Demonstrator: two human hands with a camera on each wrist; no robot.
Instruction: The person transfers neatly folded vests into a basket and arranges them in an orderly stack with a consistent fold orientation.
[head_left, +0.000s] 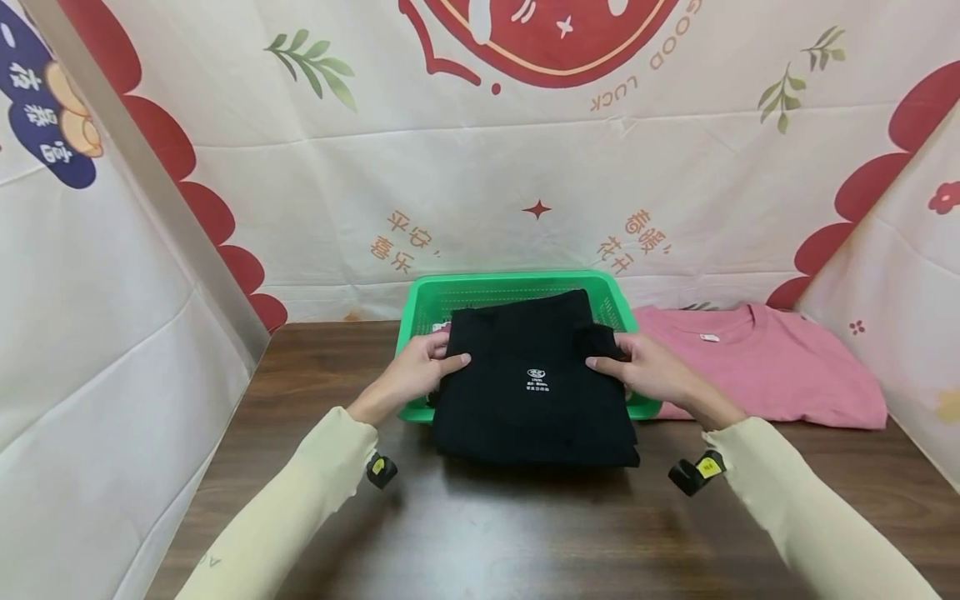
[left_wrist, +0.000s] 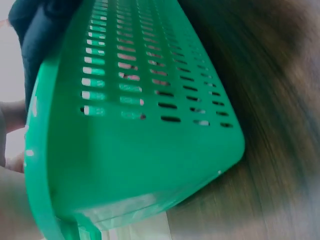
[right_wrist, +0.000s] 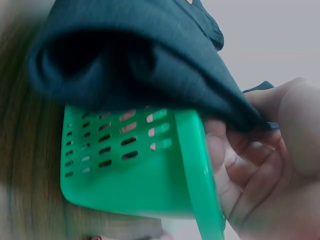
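Note:
A folded black T-shirt (head_left: 525,408) with a small white print lies over the front of a green plastic basket (head_left: 510,279), its near folded edge hanging past the rim. At its left side my left hand (head_left: 414,371) grips the cloth, thumb on top and fingers tucked under. My right hand (head_left: 652,365) pinches the right edge, where a small flap of fabric stands up. Seen from the right wrist, the shirt (right_wrist: 150,55) bulges in an open fold above the basket's slotted wall (right_wrist: 125,175), with the fingers right at the rim. Other cloth inside the basket is mostly hidden beneath the shirt.
A pink T-shirt (head_left: 780,367) lies flat on the wooden table (head_left: 480,533), right of the basket. Behind stands a white printed cloth backdrop (head_left: 465,183), and more printed cloth hangs at the left and right sides.

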